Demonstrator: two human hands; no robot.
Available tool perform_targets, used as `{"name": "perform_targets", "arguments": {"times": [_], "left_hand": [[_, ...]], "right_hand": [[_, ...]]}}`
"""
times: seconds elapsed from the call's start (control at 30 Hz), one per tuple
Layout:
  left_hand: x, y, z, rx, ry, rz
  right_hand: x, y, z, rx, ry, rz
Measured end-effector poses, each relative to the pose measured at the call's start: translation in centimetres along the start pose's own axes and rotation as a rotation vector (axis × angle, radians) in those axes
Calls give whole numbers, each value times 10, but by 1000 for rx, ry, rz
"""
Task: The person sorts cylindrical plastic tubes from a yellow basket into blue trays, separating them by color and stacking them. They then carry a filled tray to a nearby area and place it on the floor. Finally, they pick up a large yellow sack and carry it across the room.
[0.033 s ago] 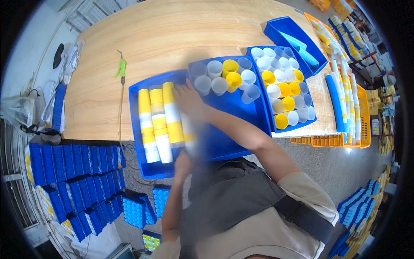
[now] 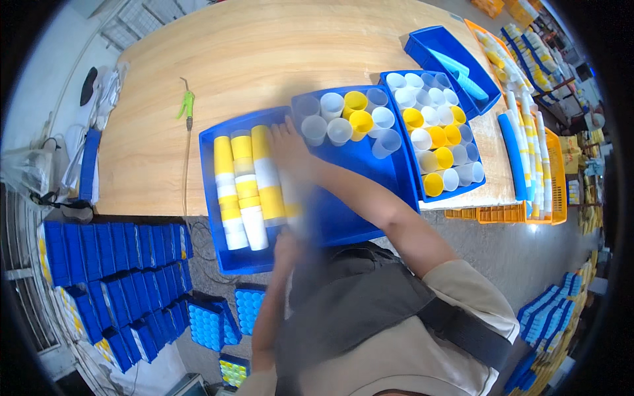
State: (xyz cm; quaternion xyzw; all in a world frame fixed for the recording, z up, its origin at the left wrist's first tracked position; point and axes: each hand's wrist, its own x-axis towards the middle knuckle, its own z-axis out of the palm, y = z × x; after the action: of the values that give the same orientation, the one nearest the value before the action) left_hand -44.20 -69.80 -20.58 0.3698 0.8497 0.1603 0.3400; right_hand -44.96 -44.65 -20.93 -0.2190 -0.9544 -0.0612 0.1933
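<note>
Stack of nested cups [image 2: 288,198] (blurred) is being laid into blue tray [image 2: 210,198] beside three rows; clamped endwise between right hand [image 2: 288,142] and left hand [image 2: 285,245]. Next: alignment needed.

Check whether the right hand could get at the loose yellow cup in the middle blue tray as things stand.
Probably yes: the right hand lies on the lying cup stacks beside that tray, and the yellow cup stands open-topped nearby, with only low cups around it.

The person wears a beige short-sleeved shirt under a dark grey apron with a dark strap.
</note>
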Motion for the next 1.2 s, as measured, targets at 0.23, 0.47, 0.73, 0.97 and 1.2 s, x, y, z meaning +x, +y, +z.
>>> {"name": "perform_targets", "arguments": {"times": [0.23, 0.47, 0.73, 0.97, 1.2], "left_hand": [[-18, -1, -44, -614, -193, 22], [-47, 13, -125, -1542, -698, 115], [-13, 101, -84, -1558, -832, -290], [-37, 151, -88, -1312, -577, -337], [-24, 133, -71, -1341, -658, -420]], "right_hand": [[24, 20, -1, 122, -310, 64], [-44, 6, -102, 1379, -309, 942], [-160, -18, -119, 2299, 47, 1086], [-174, 36, -99, 1789, 285, 759], [-171, 37, -100, 2079, -221, 977]]}}
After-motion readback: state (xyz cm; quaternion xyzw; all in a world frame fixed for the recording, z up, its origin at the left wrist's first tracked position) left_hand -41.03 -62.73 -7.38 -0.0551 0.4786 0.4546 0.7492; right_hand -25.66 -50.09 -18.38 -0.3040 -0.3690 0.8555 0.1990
